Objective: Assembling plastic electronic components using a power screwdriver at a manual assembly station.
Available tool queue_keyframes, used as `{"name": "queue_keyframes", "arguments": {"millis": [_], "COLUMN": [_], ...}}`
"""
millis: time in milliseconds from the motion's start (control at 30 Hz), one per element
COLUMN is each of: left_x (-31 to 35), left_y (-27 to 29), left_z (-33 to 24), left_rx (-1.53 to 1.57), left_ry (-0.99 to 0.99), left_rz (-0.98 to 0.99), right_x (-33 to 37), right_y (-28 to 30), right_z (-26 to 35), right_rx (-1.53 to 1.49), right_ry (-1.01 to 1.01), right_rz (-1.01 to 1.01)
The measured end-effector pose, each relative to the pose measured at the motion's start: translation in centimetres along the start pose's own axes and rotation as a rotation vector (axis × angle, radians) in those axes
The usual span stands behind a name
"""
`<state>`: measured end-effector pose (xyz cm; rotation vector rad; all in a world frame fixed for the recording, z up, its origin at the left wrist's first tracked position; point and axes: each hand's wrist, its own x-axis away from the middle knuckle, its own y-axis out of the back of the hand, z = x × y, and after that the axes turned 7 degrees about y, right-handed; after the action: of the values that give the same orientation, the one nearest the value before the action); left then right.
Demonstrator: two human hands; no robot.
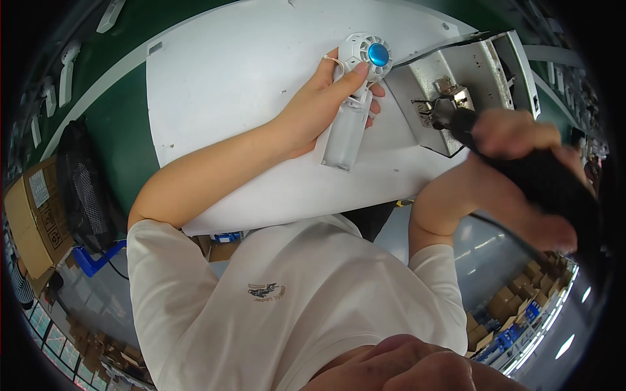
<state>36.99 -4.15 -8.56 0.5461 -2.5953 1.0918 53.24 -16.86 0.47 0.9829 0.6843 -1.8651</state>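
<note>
A white handheld fan with a round grille head and a blue centre lies in my left hand, above the white worktable. My thumb presses beside the blue disc, and the fingers wrap behind the fan. A thin white wire loops by its head; the long handle looks like an opened shell. My right hand, blurred and close to the camera, grips a black electric screwdriver. Its tip reaches into the metal pick-up spot of a screw feeder; whether a screw sits on the tip is hidden.
The screw feeder's open metal box stands at the table's right side. A dark cable runs below my right forearm. To the left are a cardboard box and a black mesh-backed chair. More cartons stand at the lower right.
</note>
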Motion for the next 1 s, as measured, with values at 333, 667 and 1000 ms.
{"name": "queue_keyframes", "arguments": {"millis": [333, 667, 1000], "left_x": [0.0, 0.4, 0.7], "left_y": [-0.1, 0.6, 0.5], "left_z": [-0.1, 0.3, 0.1], "left_rx": [0.029, 0.053, 0.051], "left_ry": [0.012, -0.007, 0.02], "left_rz": [0.032, 0.027, 0.048], "right_x": [0.6, 2.2, 1.4], "right_y": [-4.5, -5.5, -5.8], "right_z": [-1.0, -5.6, -3.1], "right_rx": [-0.162, -0.347, -0.312], "right_ry": [-0.132, -0.107, -0.134], "right_rz": [-0.11, -0.076, -0.105]}}
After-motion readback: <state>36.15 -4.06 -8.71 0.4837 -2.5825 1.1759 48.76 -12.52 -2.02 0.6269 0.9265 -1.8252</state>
